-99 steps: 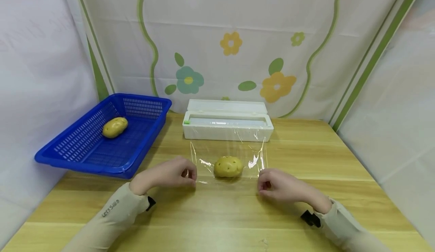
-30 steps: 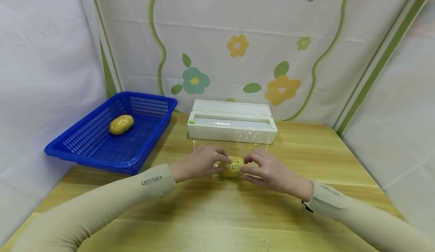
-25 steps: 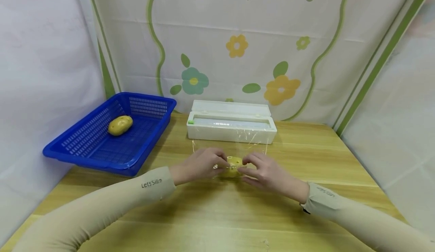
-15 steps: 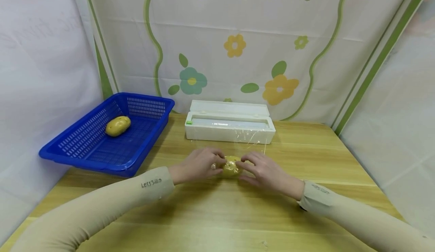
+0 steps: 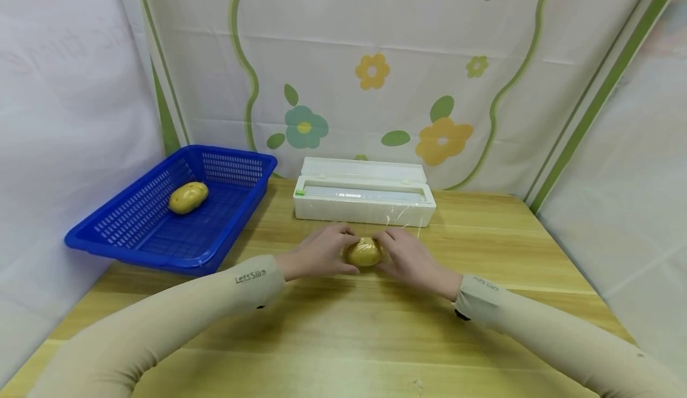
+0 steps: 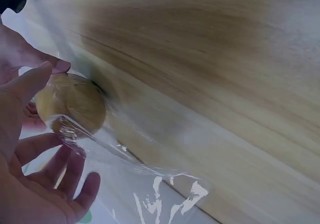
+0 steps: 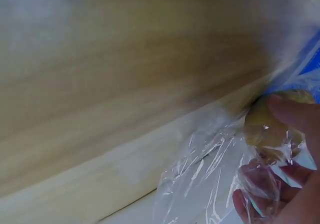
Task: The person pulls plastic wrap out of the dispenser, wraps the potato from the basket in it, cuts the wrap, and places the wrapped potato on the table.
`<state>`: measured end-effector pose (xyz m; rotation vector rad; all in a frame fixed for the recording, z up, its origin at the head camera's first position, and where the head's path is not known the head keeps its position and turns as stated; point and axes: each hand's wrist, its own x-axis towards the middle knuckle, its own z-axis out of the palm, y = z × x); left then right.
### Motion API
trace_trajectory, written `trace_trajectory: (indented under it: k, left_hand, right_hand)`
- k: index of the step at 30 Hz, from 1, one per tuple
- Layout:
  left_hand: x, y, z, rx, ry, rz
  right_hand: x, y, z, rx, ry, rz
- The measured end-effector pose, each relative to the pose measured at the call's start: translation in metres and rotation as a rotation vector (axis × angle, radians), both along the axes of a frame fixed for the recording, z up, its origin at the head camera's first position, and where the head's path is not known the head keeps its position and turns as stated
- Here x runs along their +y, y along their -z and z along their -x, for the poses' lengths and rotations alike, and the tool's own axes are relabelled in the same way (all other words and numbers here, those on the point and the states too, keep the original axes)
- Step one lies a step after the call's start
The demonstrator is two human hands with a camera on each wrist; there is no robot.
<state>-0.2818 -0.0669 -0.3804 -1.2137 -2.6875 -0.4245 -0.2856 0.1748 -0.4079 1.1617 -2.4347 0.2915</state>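
A yellow potato [image 5: 365,252] wrapped in clear plastic film sits between the two hands over the middle of the table. My left hand [image 5: 321,251] holds its left end, thumb on the near side and fingers at the far side. On the right end, my right hand [image 5: 410,259] grips it too, with film [image 7: 200,179] bunched over the fingers. In the left wrist view the film [image 6: 155,184] trails from the wrapped potato [image 6: 72,102] toward the box. A white film box [image 5: 365,209], lid up, stands just behind, its roll inside.
At the left, a blue plastic basket [image 5: 231,231] holds a second potato [image 5: 188,197]. A printed white curtain [image 5: 333,52] rises behind the wooden table [image 5: 333,338], with white sheets at both sides.
Earlier the hands held the film's near corners apart, the potato beneath on the table. They came inward and folded film over it; now they grip the potato, slightly farther from me.
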Motion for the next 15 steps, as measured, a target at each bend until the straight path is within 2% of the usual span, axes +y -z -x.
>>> trace_trajectory:
  k: [4,7,10,15]
  left_hand:
    - [0.0018,-0.0016,0.0015,0.064,-0.006,-0.004]
    - [0.0020,-0.0033,0.0002,0.104,-0.016,-0.017]
    - [0.0037,-0.0034,-0.0006,0.137,-0.031,0.015]
    - [0.0084,-0.0020,0.0012,0.135,-0.069,0.090]
  right_hand:
    - [-0.0001,0.0002,0.0041,0.003,-0.005,0.015]
    - [-0.0010,0.0000,0.0053,-0.039,0.003,0.030]
    - [-0.0010,-0.0010,0.0067,-0.136,0.028,0.063]
    - [0.0006,-0.0040,0.0113,-0.299,0.045,0.128]
